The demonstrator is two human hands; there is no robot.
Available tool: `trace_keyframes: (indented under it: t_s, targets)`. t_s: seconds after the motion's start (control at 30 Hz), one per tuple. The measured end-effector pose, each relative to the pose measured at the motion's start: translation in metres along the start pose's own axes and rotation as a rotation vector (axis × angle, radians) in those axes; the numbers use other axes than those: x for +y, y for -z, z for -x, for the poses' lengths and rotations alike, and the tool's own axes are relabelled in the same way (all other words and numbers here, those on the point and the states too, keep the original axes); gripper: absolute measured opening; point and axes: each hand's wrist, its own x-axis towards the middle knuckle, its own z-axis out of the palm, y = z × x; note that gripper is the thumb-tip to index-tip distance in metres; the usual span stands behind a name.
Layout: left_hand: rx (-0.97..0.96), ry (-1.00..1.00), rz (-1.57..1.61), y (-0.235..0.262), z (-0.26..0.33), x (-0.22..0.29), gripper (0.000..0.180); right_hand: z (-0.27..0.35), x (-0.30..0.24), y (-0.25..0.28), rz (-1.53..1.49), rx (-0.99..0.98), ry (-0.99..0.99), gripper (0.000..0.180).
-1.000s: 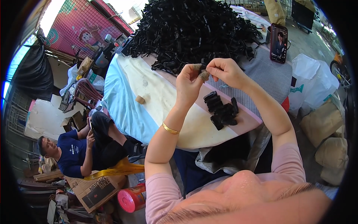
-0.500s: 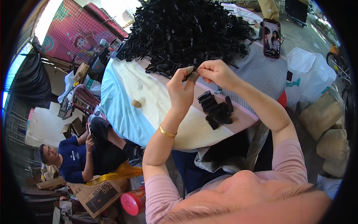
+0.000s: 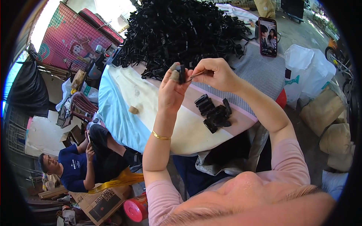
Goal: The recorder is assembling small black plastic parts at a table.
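Over the cloth-covered table (image 3: pixel 151 124), my left hand (image 3: pixel 169 96) pinches a small black plastic piece (image 3: pixel 181 74) upright; beige tape wraps some of its fingertips. My right hand (image 3: pixel 220 77) grips a slim brownish tool (image 3: pixel 198 74), maybe tweezers, whose tip reaches the left fingers beside the piece. Whether the tip touches the piece I cannot tell. Just beyond both hands rises a large heap of black pieces and strips (image 3: pixel 184 34). Closer to me, several black pieces lie in a small cluster (image 3: pixel 214 113). A small tan roll (image 3: pixel 133 109) sits left of my left wrist.
A phone (image 3: pixel 268 36) playing a video stands upright at the far right. White plastic bags (image 3: pixel 307 71) and brown sacks (image 3: pixel 324 109) stand right of the table. A person in a dark blue shirt (image 3: pixel 75 165) sits at left, near a red bucket (image 3: pixel 135 208) and a cardboard box (image 3: pixel 100 201).
My hands have drawn slightly apart. The black piece now stands upright in my left fingers, and the slim tool shows in my right hand. The whole view has shifted a little.
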Motion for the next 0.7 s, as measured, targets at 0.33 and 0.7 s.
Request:
trace_keyframes:
  t_s: [0.33,0.7]
  targets:
    - [-0.138,-0.102,-0.789,-0.025,0.012,-0.006,0.035,-0.003,0.007,0.003,-0.091,-0.005,-0.265,0.019]
    - [0.006,-0.164,-0.701,-0.022,0.008,-0.008,0.028,-0.003,0.006,0.006,-0.238,-0.082,-0.413,0.016]
